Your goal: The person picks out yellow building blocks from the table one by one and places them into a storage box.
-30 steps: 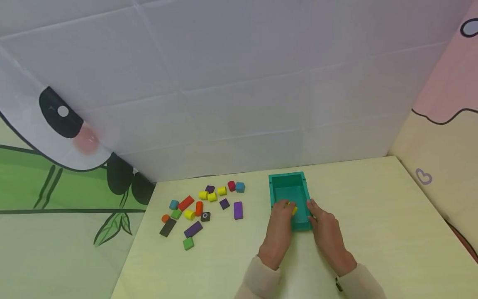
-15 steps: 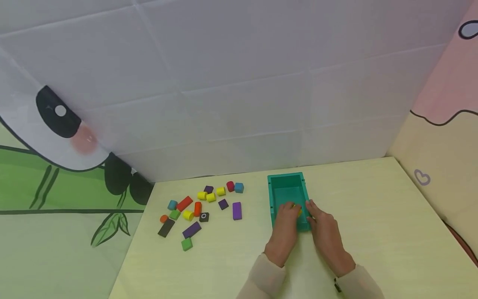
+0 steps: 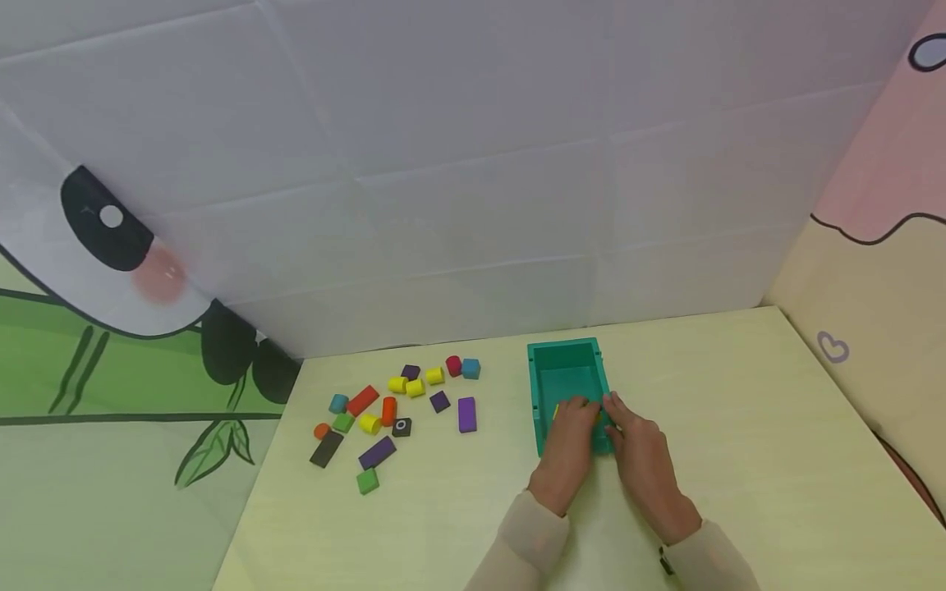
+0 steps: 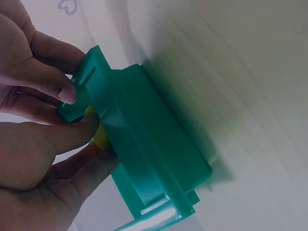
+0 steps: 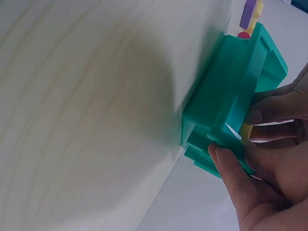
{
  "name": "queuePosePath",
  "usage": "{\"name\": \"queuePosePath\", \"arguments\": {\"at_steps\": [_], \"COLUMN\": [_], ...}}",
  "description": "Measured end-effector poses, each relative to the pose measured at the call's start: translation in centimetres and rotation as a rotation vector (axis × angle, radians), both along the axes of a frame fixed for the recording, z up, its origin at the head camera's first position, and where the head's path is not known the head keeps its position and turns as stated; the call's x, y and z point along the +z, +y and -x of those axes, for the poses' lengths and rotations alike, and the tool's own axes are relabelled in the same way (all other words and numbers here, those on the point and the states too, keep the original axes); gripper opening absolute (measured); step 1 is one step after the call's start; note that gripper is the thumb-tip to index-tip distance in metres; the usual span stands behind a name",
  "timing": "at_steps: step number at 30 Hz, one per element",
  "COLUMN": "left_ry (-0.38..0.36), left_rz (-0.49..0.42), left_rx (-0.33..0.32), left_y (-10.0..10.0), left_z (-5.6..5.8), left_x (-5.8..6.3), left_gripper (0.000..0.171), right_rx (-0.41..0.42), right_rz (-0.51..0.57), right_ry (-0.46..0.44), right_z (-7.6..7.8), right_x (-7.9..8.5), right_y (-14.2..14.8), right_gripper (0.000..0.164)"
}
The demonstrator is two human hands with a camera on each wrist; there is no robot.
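Note:
A teal green open box [image 3: 567, 382] sits on the table before me. My left hand [image 3: 566, 450] reaches over its near end, fingers down inside. In the left wrist view the left thumb and fingers pinch a yellow block [image 4: 101, 136] against the inner side of the box wall; most of the block is hidden. My right hand [image 3: 646, 461] grips the right side of the box near its front corner. The right wrist view shows right fingers [image 5: 230, 169] outside the wall and the thumb over the rim. A sliver of yellow also shows left of the left fingers in the head view.
Left of the box lie scattered toy blocks: yellow cylinders [image 3: 415, 388], a purple block [image 3: 467, 414], a red block [image 3: 362, 400], a dark grey block [image 3: 327, 449], a green cube [image 3: 367, 481] and a blue cube [image 3: 470, 368]. A white panel [image 3: 473, 205] rises behind the table.
My left hand has shifted right inside the box, closer to the right hand. The yellow piece once visible right of its fingers is now mostly covered. The right hand keeps its grip.

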State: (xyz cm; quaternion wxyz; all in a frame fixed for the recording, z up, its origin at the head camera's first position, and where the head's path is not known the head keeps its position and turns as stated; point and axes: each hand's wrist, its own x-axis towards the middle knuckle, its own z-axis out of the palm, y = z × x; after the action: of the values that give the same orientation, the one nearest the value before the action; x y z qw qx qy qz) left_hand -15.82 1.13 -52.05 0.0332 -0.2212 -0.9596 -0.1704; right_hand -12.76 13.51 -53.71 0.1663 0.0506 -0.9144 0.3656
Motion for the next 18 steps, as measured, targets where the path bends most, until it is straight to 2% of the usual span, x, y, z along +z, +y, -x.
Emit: {"name": "queuePosePath", "arguments": {"at_steps": [8, 18], "left_ry": [-0.065, -0.032], "left_rz": [0.018, 0.057], "left_rx": [0.003, -0.017], "left_y": [0.35, 0.39], "left_z": [0.51, 1.04], "left_x": [-0.04, -0.54], "left_gripper": [0.032, 0.029], "right_rx": [-0.003, -0.009], "right_rz": [0.005, 0.012], "right_ry": [0.003, -0.031], "right_z": [0.09, 0.03], "right_x": [0.09, -0.01], "right_y": [0.0, -0.05], "right_gripper": [0.05, 0.05]}}
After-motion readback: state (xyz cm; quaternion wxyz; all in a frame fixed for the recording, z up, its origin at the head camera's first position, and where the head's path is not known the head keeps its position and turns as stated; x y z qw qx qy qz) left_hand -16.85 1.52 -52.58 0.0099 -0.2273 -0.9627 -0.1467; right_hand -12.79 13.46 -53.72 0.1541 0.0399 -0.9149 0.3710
